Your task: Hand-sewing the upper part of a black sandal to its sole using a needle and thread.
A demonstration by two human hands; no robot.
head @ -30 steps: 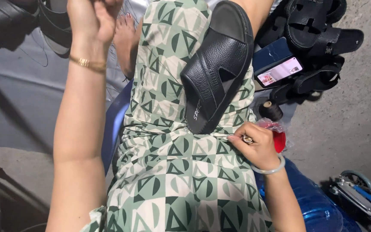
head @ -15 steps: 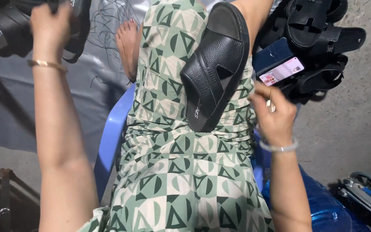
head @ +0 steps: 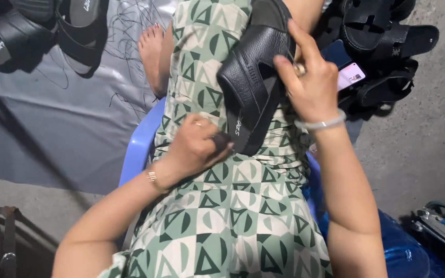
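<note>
A black leather slide sandal (head: 251, 77) lies tilted on my lap, over a green and white patterned dress (head: 233, 216). My left hand (head: 197, 146), with a gold bracelet on the wrist, grips the sandal's lower end. My right hand (head: 310, 85), wearing a pale bangle, presses its fingers on the sandal's wide strap near the edge. A small shiny item shows between its fingers; what it is I cannot tell.
More black sandals (head: 387, 41) are piled at the upper right beside a phone (head: 347, 72). Other sandals (head: 37, 25) lie at the upper left on a grey sheet (head: 52, 118) with loose black threads. I sit on a blue plastic chair (head: 135, 149). A blue container (head: 408, 252) stands at the lower right.
My left hand came down from the sandals at the upper left to the sandal's lower end. My right hand rose from my lap's side onto the strap.
</note>
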